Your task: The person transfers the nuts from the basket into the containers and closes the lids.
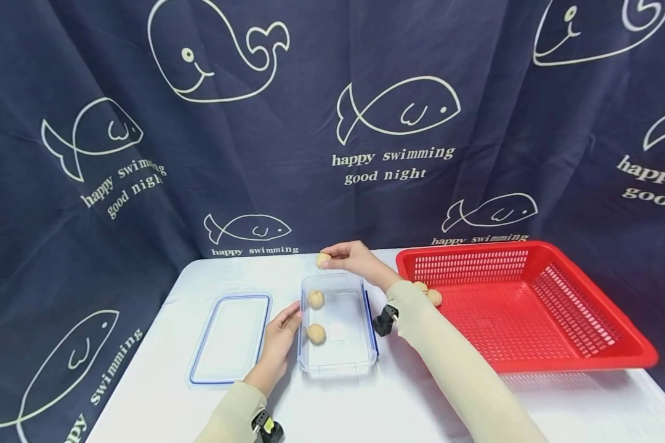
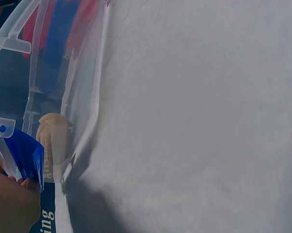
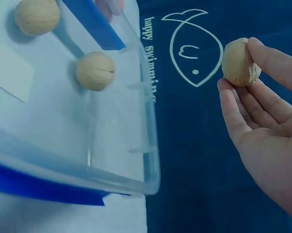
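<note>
Walnut (image 1: 322,260) sits pinched between the thumb and fingers of a right hand (image 1: 354,257), held near the far edge of a clear container (image 1: 343,320) on a white worktop (image 1: 155,394). Inside, two more walnuts (image 1: 316,334) lie along the left side, one nearer than the other. Of the two hands, the left (image 1: 279,335) touches the container's left wall; whether it grips or merely presses cannot be told. A blue-edged lid (image 1: 227,338) lies flat to the left, while at right a red basket (image 1: 493,320) holds others near its left wall, partly hidden by a sleeve (image 1: 449,344).
</note>
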Available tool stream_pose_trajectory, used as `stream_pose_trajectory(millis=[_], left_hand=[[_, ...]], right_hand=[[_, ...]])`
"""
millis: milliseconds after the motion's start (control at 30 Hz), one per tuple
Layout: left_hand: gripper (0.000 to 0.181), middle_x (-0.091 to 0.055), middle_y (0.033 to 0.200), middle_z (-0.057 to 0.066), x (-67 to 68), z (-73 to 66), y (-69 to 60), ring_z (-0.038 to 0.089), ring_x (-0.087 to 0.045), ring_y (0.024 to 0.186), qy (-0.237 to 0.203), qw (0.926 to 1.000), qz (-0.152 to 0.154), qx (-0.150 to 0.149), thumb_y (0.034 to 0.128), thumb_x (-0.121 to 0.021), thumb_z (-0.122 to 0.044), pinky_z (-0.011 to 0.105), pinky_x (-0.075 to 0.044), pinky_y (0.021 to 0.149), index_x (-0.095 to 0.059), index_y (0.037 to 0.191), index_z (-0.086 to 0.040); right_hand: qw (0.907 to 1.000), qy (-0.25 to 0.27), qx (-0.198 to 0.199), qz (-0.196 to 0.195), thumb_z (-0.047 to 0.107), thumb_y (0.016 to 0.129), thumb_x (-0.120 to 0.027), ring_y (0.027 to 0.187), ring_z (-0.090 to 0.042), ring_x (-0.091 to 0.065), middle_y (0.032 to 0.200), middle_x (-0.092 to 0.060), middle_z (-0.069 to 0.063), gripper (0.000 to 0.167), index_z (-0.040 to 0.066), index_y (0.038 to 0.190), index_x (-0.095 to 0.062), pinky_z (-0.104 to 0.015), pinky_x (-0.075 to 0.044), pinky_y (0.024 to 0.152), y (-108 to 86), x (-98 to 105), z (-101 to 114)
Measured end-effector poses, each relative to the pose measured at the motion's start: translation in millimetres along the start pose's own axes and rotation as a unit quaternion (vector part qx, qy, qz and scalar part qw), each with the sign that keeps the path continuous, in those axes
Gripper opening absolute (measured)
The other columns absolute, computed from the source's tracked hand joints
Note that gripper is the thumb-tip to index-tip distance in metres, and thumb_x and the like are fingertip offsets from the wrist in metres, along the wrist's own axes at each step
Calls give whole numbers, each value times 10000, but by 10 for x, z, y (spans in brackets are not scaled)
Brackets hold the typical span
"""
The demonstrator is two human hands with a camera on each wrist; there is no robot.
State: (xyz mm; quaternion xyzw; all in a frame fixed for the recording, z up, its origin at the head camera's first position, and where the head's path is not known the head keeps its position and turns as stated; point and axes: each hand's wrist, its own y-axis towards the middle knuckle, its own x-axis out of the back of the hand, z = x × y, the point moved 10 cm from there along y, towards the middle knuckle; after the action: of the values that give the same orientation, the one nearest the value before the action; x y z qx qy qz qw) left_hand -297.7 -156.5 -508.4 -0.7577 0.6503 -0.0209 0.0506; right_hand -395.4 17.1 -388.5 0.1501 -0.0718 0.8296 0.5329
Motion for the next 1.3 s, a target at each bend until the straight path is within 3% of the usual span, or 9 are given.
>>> stream_pose_trajectory(millis=[467,733,1300], left_hand=[[412,-500,1397,194,12,5,12,317,-437,1323,-8,10000,-18,-21,973,-572,-145,402,-348,1122,-514,1352,5],[416,-493,1405,188,6,11,11,324,-428,1329,10,10000,18,-16,979,-563,-153,420,-339,1126,-505,1361,2],[410,-490,1411,176,7,-26,-8,307,-420,1339,-93,10000,-6,-14,976,-568,-142,393,-339,1126,-512,1358,-5]], right_hand=[[9995,-131,-201,206,238,832,-766,1029,-159,-655,1066,-719,-23,388,85,1179,-685,-367,-496,989,91,-250,-209],[9991,197,-241,300,192,844,-754,1030,-167,-655,1068,-717,-50,355,50,1162,-684,-350,-498,983,128,-397,-249],[9975,-61,-418,567,152,834,-745,1018,-159,-648,1062,-720,-67,346,18,1147,-686,-305,-499,964,110,-547,-452]])
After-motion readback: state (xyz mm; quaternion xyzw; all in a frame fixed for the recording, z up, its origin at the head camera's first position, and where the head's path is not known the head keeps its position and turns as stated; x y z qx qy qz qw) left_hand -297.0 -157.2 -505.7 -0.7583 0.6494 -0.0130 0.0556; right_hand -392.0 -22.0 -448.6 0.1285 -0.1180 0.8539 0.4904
